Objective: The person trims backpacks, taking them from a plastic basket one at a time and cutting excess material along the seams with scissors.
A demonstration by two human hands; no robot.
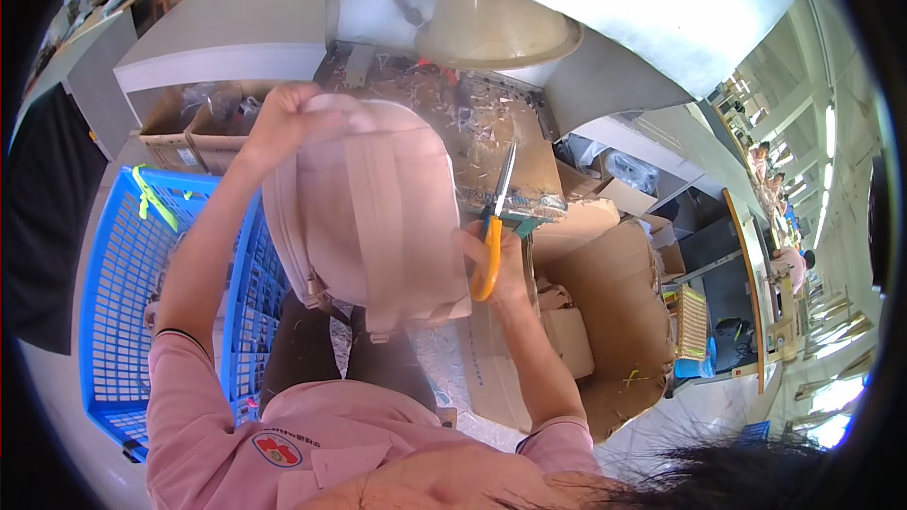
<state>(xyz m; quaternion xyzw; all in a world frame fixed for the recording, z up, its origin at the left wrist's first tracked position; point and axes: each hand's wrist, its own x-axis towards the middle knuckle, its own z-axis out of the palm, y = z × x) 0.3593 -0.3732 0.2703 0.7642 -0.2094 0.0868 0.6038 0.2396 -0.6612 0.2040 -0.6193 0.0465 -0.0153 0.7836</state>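
The bag (331,198) is up in front of me, above my legs (300,345), held in the air between my two hands rather than resting on the bench (520,156). It is pale pink, with a wide strap (383,217) running down its face and a zip (283,212) curving along the side nearer my left arm. Part of it is blurred, so I can't make out the finer stitching.

My left hand (283,123) has the bag's top edge pinched in its grip. My right hand (510,264) is closed round the orange-handled scissors (491,250), the blades pointing up and away past the bag's edge; its thumb is at that side of the bag, though I can't tell how firmly it presses.

I'd judge this to be a moment of handling the bag with the scissors at the ready, not of cutting. Any move from here calls for a steady left grip and the blades kept clear of cloth and fingers.

Further out, a blue basket (99,321) stands to my left with a green tie (151,198) on its rim. To my right is a big open carton (614,312). Ahead, scraps litter the bench.
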